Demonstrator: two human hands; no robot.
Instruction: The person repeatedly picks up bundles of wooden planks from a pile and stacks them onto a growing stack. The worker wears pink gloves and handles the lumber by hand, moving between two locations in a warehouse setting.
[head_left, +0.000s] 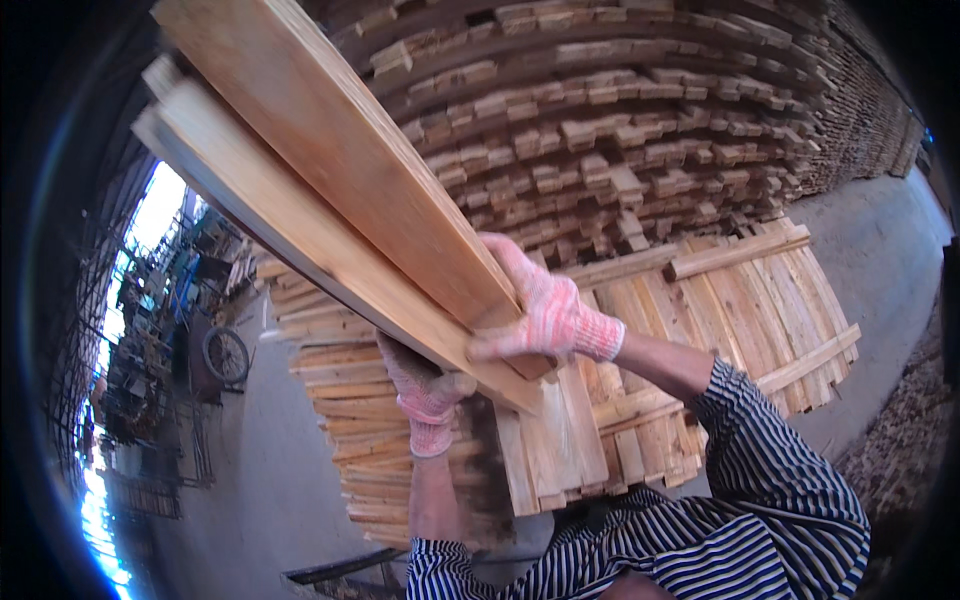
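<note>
A bundle of long wooden boards (330,150) slants up and to the left in front of me, its near ends between my two gloved hands. My right hand (545,305), in a pink and white knit glove, grips the boards from the right side near their lower ends. From below and the left, my left hand (425,390) in a matching glove holds the underside; part of its fingers is hidden behind the wood. Beneath the bundle lies a layer of flat boards (700,300) with crosswise strips on top.
Tall rows of stacked lumber (600,130) fill the far side. A pile of boards (350,430) stands to the left on the concrete floor (240,500). Farther left are a wheel (226,355) and assorted equipment. A dark metal frame (340,572) sits at the lower edge.
</note>
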